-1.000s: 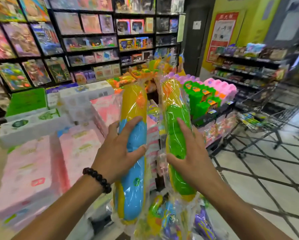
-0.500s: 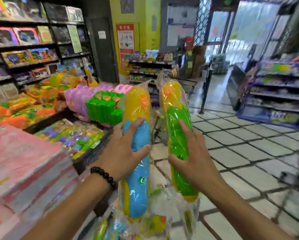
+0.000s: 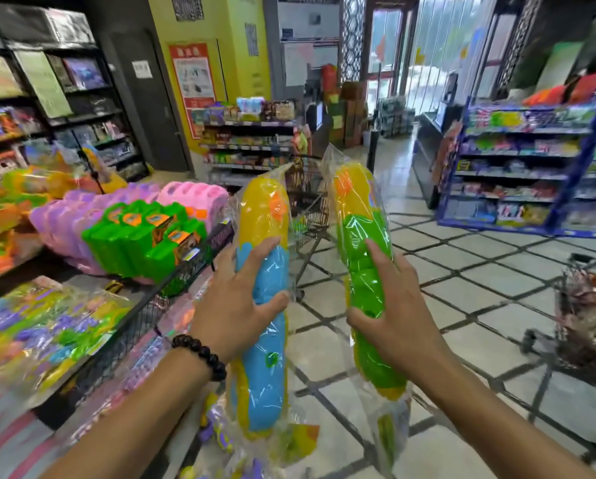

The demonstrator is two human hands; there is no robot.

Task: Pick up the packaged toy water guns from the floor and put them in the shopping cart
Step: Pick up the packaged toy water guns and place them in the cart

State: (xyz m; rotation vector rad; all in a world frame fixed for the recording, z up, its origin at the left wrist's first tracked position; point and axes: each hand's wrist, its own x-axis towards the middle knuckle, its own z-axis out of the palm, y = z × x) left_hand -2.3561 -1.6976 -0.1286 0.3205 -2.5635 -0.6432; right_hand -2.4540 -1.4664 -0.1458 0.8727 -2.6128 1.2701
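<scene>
A: Where do the packaged water guns sit against the person's hands?

B: One in each. The left hand grips the blue-and-yellow water gun about mid-length, fingers curled over its top and thumb clamped on the right side. The right hand holds the green-and-yellow water gun the same way, fingers wrapped round the green barrel.

A: And their long axes?

B: Both run near to far, far ends tipped up, nearly parallel and slightly apart. Loose plastic bag ends trail below the wrists.

A: Where is the shopping cart?

B: A wire shopping cart stands straight ahead, farther off, seen through the gap between the two guns' far ends. Neither hand looks clearly nearer, though the left gun's tip overlaps the cart's left edge in the view. The drop probably calls for carrying both forward and lowering them nose-first over the rim.

A: Counts?

B: Two water guns held, two hands, both full. A second cart stands at the right edge, already loaded; which one is meant cannot be told. More bagged toys lie low near the left forearm, too blurred to count.

A: Anything else?

B: A beaded bracelet on the left wrist, and a display bench of toys to the left.
</scene>
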